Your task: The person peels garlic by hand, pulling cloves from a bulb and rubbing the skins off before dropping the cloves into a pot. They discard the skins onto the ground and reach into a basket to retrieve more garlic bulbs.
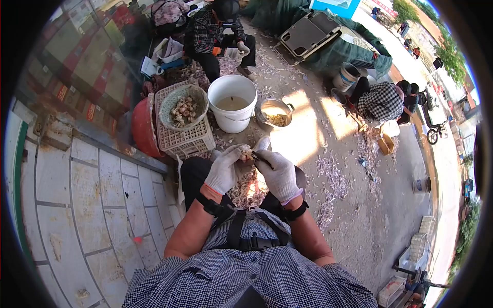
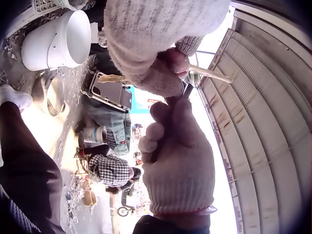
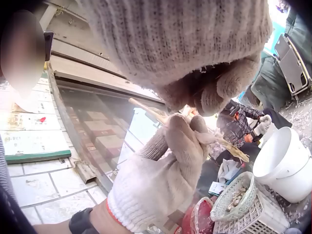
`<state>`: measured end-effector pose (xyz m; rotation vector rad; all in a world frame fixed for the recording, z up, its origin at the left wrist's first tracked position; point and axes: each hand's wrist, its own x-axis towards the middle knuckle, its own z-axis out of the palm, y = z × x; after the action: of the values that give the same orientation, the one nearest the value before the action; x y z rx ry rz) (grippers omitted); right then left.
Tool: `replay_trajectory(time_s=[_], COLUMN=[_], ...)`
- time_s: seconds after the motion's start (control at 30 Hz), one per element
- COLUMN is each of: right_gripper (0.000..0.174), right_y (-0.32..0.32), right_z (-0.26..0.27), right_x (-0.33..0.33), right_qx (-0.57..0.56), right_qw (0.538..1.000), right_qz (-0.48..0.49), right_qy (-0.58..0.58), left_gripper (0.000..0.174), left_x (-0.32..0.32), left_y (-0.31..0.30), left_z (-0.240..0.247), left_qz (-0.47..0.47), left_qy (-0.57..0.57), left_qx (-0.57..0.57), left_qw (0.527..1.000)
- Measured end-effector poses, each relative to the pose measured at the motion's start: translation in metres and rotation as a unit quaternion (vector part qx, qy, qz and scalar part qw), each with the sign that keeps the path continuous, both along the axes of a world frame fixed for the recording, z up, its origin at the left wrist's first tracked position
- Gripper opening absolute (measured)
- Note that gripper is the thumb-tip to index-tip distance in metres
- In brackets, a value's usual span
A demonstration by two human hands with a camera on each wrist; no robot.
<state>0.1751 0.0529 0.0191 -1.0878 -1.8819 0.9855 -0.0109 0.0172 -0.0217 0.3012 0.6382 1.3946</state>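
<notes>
Both hands wear white knitted gloves and meet above the lap. The left hand (image 1: 226,167) grips a garlic bulb (image 2: 178,62), pinkish, with a pale cut stem (image 2: 212,74) sticking out on one side. In the right wrist view, dry yellowish roots (image 3: 234,150) poke out past the left fingers. The right hand (image 1: 280,177) pinches a small dark tool (image 2: 187,91) whose tip is right at the bulb; its handle is hidden in the glove. Garlic peelings (image 1: 244,194) lie between the legs.
Ahead stand a white bucket (image 1: 232,123) with liquid, a metal pot (image 1: 285,124) with yellowish pieces, and a basket (image 1: 164,115) of garlic on a plastic crate (image 1: 177,141). A person (image 1: 203,33) sits beyond. A tiled wall (image 1: 82,205) runs along the left.
</notes>
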Motion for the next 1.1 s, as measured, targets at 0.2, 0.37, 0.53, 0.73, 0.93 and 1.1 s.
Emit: replay_trajectory(time_s=[0.2,0.37,0.53,0.73,0.93,1.1], right_gripper=[0.022,0.023,0.025,0.026,0.025,0.025], right_y=[0.001,0.002,0.006,0.006,0.008,0.007], right_z=[-0.006,-0.023,-0.032,-0.033,-0.045,-0.037], right_x=[0.0,0.0,-0.002,-0.004,0.0,0.007], right_qx=[0.048,-0.068,-0.154,-0.197,-0.041,-0.17], right_qw=[0.997,0.997,0.988,0.98,0.997,0.983], right_qz=[-0.024,-0.029,-0.015,-0.016,-0.057,-0.035], right_qy=[-0.052,0.004,0.022,0.036,-0.036,0.054], left_gripper=[0.021,0.018,0.017,0.015,0.019,0.024], left_x=[-0.001,0.0,-0.001,-0.001,-0.009,-0.009], left_y=[0.003,0.004,0.003,0.003,0.003,0.005], left_z=[-0.006,-0.008,-0.003,-0.005,-0.02,-0.025], left_qz=[0.012,0.016,0.018,0.036,0.035,0.024], left_qy=[0.092,0.089,0.032,-0.024,-0.14,-0.137], left_qx=[-0.016,-0.004,-0.009,-0.009,-0.046,-0.001], left_qw=[0.996,0.996,0.999,0.999,0.988,0.99])
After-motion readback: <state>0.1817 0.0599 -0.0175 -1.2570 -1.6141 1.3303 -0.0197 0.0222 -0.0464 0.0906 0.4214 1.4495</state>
